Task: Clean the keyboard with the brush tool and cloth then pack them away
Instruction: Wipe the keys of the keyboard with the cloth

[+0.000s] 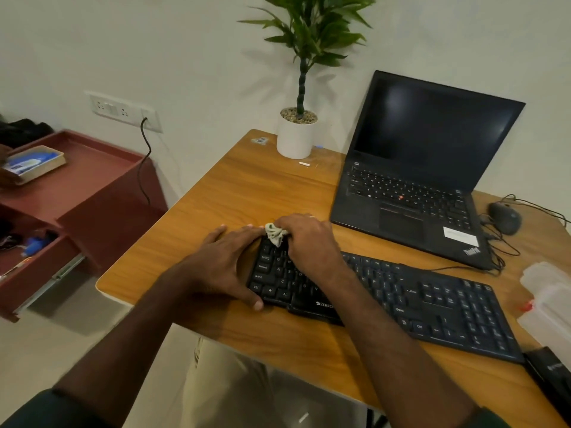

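The keyboard (401,301) lies on the counter (234,186) in front of me. My left hand (222,264) rests flat at its left end, touching it. My right hand (309,242) is on the keys just beside, with the cloth (274,233) bunched between the two hands. Behind the keyboard, to the right, stands the laptop (417,180), with the mouse (505,217) to its right. The plant (298,131) sits left of the laptop at the back edge. At the far right lies what may be a case (547,298). A cabinet (92,193) stands left of the counter.

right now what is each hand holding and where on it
The right hand grips the bunched cloth, its tip poking out past the fingers. The left hand holds nothing; it lies flat, bracing the keyboard's left end.
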`<control>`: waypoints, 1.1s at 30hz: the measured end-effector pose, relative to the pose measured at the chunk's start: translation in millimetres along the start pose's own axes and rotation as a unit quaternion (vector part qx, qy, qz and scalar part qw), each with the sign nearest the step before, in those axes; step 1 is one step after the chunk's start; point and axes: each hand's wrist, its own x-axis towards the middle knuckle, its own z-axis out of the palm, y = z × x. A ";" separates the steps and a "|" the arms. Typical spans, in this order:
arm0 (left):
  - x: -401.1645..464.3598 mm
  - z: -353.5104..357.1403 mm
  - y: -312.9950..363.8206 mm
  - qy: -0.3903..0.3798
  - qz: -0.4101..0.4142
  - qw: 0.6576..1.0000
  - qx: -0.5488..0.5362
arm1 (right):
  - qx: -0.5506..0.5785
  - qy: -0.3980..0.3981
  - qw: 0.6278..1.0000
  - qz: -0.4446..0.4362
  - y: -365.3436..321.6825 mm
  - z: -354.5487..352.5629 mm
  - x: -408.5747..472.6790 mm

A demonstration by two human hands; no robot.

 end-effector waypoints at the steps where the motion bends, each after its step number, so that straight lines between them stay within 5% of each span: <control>1: 0.2 0.4 0.0 0.001 0.000 1.000 -0.002 | -0.013 -0.008 1.000 0.005 1.6 0.3 -2.3; 10: 1.5 2.4 -0.4 0.005 0.002 1.000 -0.005 | -0.083 -0.024 0.992 0.094 67.1 -41.7 -41.4; 23: 8.0 -7.8 26.7 -0.055 -0.055 0.996 0.053 | -0.028 0.022 0.994 0.102 58.1 -32.8 -53.5; 28: 21.9 33.4 113.1 0.091 0.033 0.983 0.153 | -0.039 0.001 0.995 0.097 57.5 -38.8 -52.8; 33: 31.8 60.8 128.4 0.106 0.018 0.986 0.130 | -0.053 0.015 0.994 0.098 70.8 -45.3 -68.6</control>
